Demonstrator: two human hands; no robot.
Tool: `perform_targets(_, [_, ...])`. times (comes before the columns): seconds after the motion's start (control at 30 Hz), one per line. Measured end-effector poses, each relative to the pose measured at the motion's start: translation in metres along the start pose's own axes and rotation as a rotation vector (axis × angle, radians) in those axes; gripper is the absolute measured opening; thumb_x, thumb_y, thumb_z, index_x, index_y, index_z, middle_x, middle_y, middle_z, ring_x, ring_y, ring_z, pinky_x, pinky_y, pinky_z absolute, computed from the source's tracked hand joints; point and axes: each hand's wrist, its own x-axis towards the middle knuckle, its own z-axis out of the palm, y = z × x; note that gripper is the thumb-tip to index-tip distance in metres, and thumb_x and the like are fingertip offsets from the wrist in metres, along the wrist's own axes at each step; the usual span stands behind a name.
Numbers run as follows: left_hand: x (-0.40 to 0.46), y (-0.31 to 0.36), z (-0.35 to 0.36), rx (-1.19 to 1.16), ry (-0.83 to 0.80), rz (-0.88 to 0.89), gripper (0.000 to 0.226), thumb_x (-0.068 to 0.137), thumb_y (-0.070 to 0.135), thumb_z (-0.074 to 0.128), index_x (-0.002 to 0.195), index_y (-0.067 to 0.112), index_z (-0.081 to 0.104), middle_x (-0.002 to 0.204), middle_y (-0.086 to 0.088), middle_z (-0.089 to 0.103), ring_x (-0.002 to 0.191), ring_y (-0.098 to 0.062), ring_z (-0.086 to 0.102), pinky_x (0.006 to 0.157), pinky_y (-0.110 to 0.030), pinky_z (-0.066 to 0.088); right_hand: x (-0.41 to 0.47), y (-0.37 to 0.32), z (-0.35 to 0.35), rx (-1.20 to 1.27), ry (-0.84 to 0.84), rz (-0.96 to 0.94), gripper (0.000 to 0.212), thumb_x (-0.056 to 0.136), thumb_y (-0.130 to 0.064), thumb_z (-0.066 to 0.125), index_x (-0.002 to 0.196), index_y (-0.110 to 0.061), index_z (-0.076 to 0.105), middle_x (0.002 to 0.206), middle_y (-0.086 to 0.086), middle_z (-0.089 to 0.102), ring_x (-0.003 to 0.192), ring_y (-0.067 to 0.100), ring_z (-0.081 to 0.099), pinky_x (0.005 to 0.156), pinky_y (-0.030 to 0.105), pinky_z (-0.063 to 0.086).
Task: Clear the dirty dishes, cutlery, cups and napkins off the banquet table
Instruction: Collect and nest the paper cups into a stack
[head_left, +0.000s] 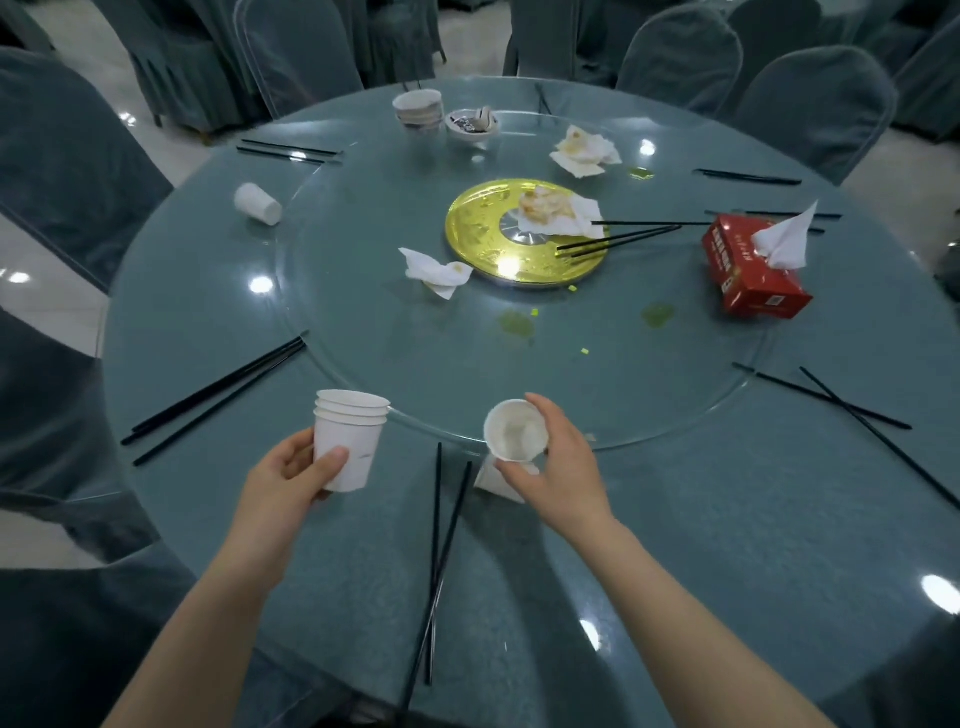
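Head view. The round banquet table (218, 291) carried a smooth, glossy glass top over teal cloth, with a circular glass turntable (405, 353) set on it. A polished gold disc (478, 228) sat at the turntable's centre; a stained, crumpled paper napkin (558, 210) lay on the disc, with black chopsticks (623, 236) resting across its rim. Two further soiled napkins lay on the turntable, one just left of the disc (439, 267) and one beyond it (584, 150). A stack of small white bowls (418, 109) and a bowl of scraps (471, 124) stood at the far edge. A white paper cup (257, 204) lay on its side at the left. A red cardboard tissue box (753, 270) stood at the right, a white tissue protruding. Thin black chopstick pairs lay around the rim, one pair nearest the person (439, 545).

The left hand (291, 475) gripped a nested stack of white paper cups (349, 439), fingers curled round its wall, upright. The right hand (558, 467) held a single paper cup (516, 430) by its rim, tilted so the mouth faced the camera, above a white item partly hidden beneath it.
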Motion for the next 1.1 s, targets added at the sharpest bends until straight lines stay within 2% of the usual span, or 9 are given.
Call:
perform_targets(0.1, [0.003,0.001,-0.009,-0.021,0.011,-0.009,0.038,0.086,0.022,0.067,0.123,0.019,0.059,0.113,0.004,0.07,0.101,-0.016,0.065,0.083,-0.032,0.047,0.003,-0.028,0.032,-0.031,-0.092,0.021,0.078,0.076,-0.034,0.075,0.142,-0.027,0.035,0.14,-0.008,0.048,0.125,0.016,0.045,0.101,0.025,0.036])
perform_targets(0.23, [0.002,0.005,-0.02,-0.023,0.01,-0.014,0.037,0.088,0.02,0.065,0.124,0.017,0.058,0.112,0.003,0.07,0.102,-0.016,0.064,0.088,-0.035,0.048,0.004,-0.033,0.059,-0.309,-0.215,0.068,0.074,0.081,-0.036,0.066,0.144,-0.031,0.028,0.138,-0.002,0.046,0.132,0.027,0.035,0.106,0.044,0.034])
perform_targets(0.4, [0.003,0.014,-0.028,-0.056,-0.014,-0.023,0.027,0.09,0.016,0.061,0.117,0.018,0.059,0.11,0.002,0.069,0.096,-0.015,0.064,0.09,-0.035,0.047,-0.002,-0.025,0.061,-0.517,-0.253,0.196,0.067,0.086,-0.022,0.056,0.143,-0.032,0.023,0.142,-0.001,0.037,0.14,0.036,0.02,0.105,0.058,0.03])
perform_targets(0.5, [0.005,0.019,-0.027,-0.092,-0.015,-0.013,0.027,0.091,0.014,0.06,0.118,0.016,0.058,0.107,0.002,0.069,0.093,-0.013,0.064,0.085,-0.032,0.048,-0.009,-0.013,0.054,-0.579,-0.232,0.194,0.062,0.083,-0.018,0.057,0.139,-0.027,0.03,0.135,0.004,0.043,0.131,0.032,0.032,0.102,0.049,0.033])
perform_targets(0.63, [0.006,0.023,-0.02,-0.106,-0.044,0.007,0.02,0.092,0.012,0.058,0.111,0.018,0.059,0.098,0.007,0.07,0.084,-0.005,0.065,0.075,-0.024,0.049,-0.015,-0.001,0.038,-0.267,-0.056,0.198,0.066,0.078,-0.023,0.067,0.137,-0.026,0.039,0.127,0.003,0.046,0.113,0.024,0.047,0.091,0.031,0.041])
perform_targets(0.7, [0.006,0.022,-0.015,-0.1,-0.053,0.008,0.019,0.092,0.012,0.059,0.11,0.019,0.059,0.097,0.008,0.07,0.082,-0.004,0.066,0.073,-0.024,0.05,-0.02,0.002,0.028,-0.12,0.032,0.204,0.068,0.073,-0.024,0.072,0.134,-0.029,0.042,0.125,-0.002,0.046,0.107,0.014,0.047,0.085,0.024,0.039])
perform_targets(0.87, [0.005,0.022,-0.003,-0.076,-0.086,0.014,0.018,0.092,0.012,0.059,0.109,0.018,0.06,0.095,0.007,0.071,0.078,-0.003,0.066,0.07,-0.023,0.05,-0.048,0.022,0.01,0.106,0.041,0.321,0.066,0.075,-0.019,0.069,0.126,-0.043,0.036,0.121,-0.019,0.051,0.107,0.009,0.052,0.081,0.017,0.038])
perform_targets(0.97, [0.003,0.021,0.005,-0.063,-0.083,0.016,0.022,0.091,0.013,0.06,0.113,0.015,0.06,0.095,0.007,0.071,0.082,-0.006,0.065,0.075,-0.027,0.05,-0.066,0.04,0.003,0.112,0.008,0.402,0.081,0.078,-0.007,0.056,0.145,-0.04,0.023,0.133,-0.012,0.052,0.114,0.013,0.053,0.087,0.023,0.04])
perform_targets(1.1, [-0.006,0.019,0.012,-0.063,-0.086,0.011,0.028,0.091,0.012,0.06,0.119,0.012,0.058,0.099,0.005,0.07,0.085,-0.009,0.064,0.078,-0.027,0.05,-0.068,0.045,-0.005,0.019,-0.04,0.339,0.097,0.077,-0.019,0.071,0.153,-0.029,0.011,0.147,-0.004,0.036,0.135,0.016,0.035,0.106,0.025,0.031])
